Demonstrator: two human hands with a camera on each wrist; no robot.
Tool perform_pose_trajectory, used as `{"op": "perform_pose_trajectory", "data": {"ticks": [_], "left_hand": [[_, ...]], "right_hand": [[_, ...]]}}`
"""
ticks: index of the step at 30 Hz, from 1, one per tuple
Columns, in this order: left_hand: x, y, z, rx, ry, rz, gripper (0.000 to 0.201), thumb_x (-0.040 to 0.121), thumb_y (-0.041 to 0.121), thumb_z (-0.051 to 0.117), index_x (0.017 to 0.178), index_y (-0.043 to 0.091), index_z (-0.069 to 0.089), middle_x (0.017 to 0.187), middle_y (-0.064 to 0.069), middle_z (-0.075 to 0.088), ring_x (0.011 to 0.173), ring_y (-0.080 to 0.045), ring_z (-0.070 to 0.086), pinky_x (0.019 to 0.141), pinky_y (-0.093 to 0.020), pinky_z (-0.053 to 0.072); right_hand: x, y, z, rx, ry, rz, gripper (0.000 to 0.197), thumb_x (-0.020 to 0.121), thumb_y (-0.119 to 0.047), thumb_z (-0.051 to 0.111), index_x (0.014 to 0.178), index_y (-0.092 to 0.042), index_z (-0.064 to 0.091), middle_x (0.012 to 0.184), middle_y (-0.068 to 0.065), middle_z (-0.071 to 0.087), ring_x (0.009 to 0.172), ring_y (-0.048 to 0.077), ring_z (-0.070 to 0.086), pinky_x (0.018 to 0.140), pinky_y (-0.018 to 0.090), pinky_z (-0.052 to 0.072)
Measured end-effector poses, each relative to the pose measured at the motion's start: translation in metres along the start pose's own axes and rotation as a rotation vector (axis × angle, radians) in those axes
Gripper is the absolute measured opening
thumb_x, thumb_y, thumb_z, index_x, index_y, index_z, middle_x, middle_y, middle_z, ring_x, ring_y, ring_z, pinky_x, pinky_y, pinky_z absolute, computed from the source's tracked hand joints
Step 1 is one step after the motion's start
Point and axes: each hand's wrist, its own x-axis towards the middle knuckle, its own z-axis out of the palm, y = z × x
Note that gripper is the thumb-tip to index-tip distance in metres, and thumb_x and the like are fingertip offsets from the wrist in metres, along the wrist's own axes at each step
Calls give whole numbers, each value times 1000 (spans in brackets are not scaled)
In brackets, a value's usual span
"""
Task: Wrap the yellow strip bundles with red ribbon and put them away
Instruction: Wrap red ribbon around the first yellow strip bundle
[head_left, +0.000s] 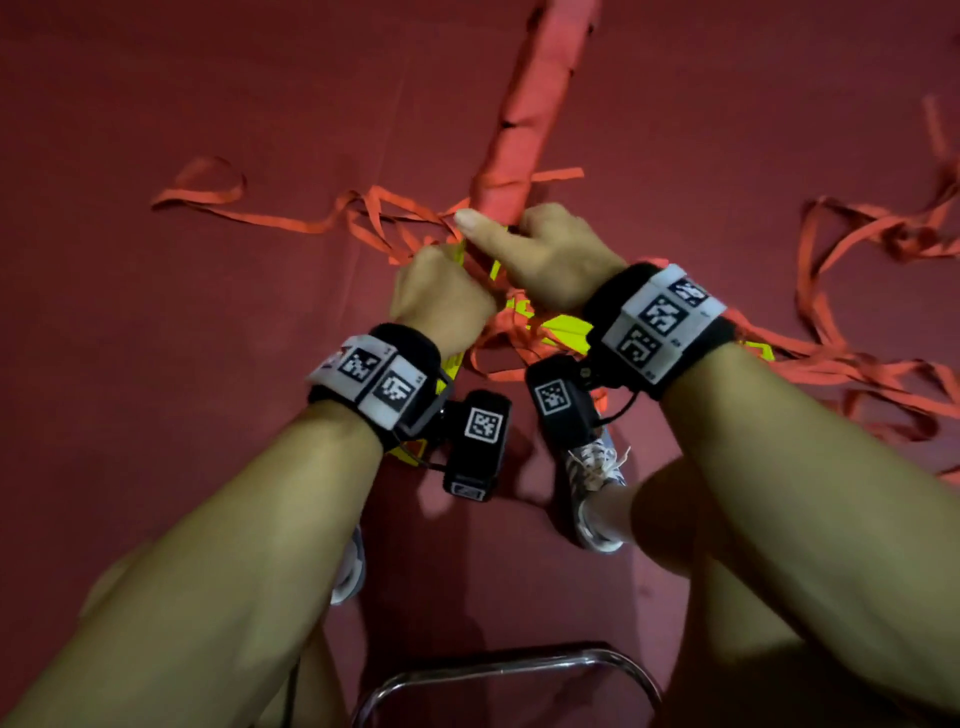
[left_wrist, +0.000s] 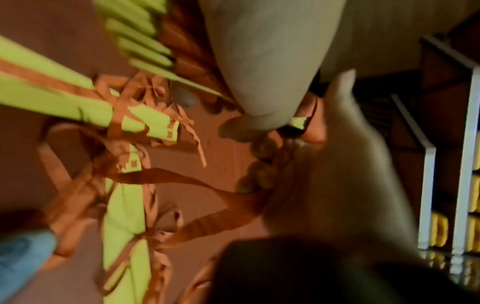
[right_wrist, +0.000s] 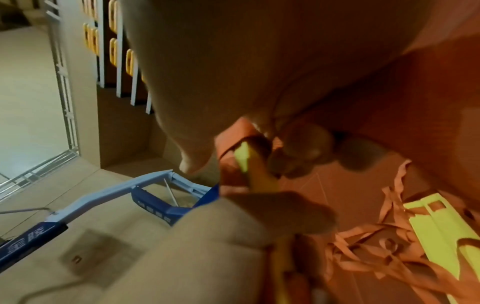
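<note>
Nearest: chrome stool frame (head_left: 498, 670) and laced shoe (head_left: 597, 483). Next, left hand (head_left: 441, 296), fingers curled on red ribbon (head_left: 506, 192) at the near, partly unwrapped end. Right hand (head_left: 550, 254), touching it just beyond, grips the wrapped shaft, thumb laid across. The yellow strip bundle (head_left: 540, 78) runs lengthwise away from both hands, sheathed in overlapping matte bands. Flat yellow strips (head_left: 563, 330) and loose, curling ribbon lie on the red floor (head_left: 156, 104).
</note>
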Motion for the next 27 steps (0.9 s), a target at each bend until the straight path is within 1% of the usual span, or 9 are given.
{"op": "perform_pose_trajectory", "data": {"ticks": [3, 6, 9, 13, 17, 20, 22, 25, 27], "left_hand": [[-2, -5, 8, 180, 114, 42, 39, 80, 46, 70, 107, 18, 66, 109, -10, 72, 107, -41, 64, 71, -36, 37], [2, -1, 5, -28, 96, 39, 43, 71, 49, 78, 104, 25, 64, 96, 3, 73, 94, -28, 68, 69, -34, 45], [6, -2, -7, -395, -219, 48, 22, 69, 32, 83, 85, 23, 72, 71, 14, 69, 68, -3, 63, 66, -25, 43], [4, -2, -19, -612, -555, 22, 8, 69, 16, 76, 77, 14, 76, 75, -2, 72, 66, -13, 67, 64, -24, 51], [0, -2, -2, -463, -356, -102, 50, 52, 35, 79, 88, 0, 74, 76, -8, 65, 70, -20, 60, 69, -36, 44], [-2, 3, 2, -340, -262, -115, 27, 65, 25, 78, 82, 4, 74, 67, -1, 61, 62, -18, 55, 61, -30, 42], [0, 2, 3, -236, -208, -73, 17, 75, 22, 76, 80, 7, 72, 62, 3, 55, 61, -18, 57, 55, -26, 40], [3, -5, 6, -43, -110, -47, 28, 66, 43, 69, 68, 16, 62, 66, 1, 57, 90, -34, 71, 60, -30, 38], [-1, -2, 7, 125, 7, -6, 29, 79, 43, 71, 86, 15, 68, 90, -9, 70, 105, -37, 67, 70, -31, 39]], "right_hand": [[5, -4, 13, 79, 127, 109, 104, 49, -97, 39, 95, -9, 72, 95, 12, 72, 91, 30, 65, 81, 39, 53], [9, -4, 9, 215, 191, 99, 92, 48, -87, 51, 88, -6, 70, 82, 8, 66, 76, 23, 58, 72, 41, 52], [2, -4, 2, 286, 119, 10, 81, 57, -75, 62, 76, 4, 62, 69, 10, 53, 64, 24, 47, 63, 46, 44], [-7, -1, -5, 383, -28, -39, 58, 81, -54, 73, 66, -1, 56, 58, 7, 41, 53, 18, 37, 50, 32, 31], [-6, 6, -3, 164, -75, 14, 58, 93, -60, 59, 64, -10, 58, 60, 9, 53, 48, 16, 49, 53, 32, 40], [-3, 7, -4, -5, -91, 111, 68, 89, -76, 48, 78, -10, 64, 78, 9, 63, 73, 25, 62, 66, 31, 42], [-7, 4, -6, -129, -129, 123, 65, 90, -75, 48, 74, -12, 57, 76, 8, 59, 74, 27, 59, 66, 29, 40], [-10, 2, 1, -192, -122, 102, 60, 91, -72, 51, 65, -17, 45, 76, 6, 54, 78, 25, 51, 64, 29, 34], [-9, 2, 6, -121, -55, 112, 62, 87, -74, 55, 63, -18, 45, 72, 4, 52, 78, 25, 50, 55, 33, 32]]}}
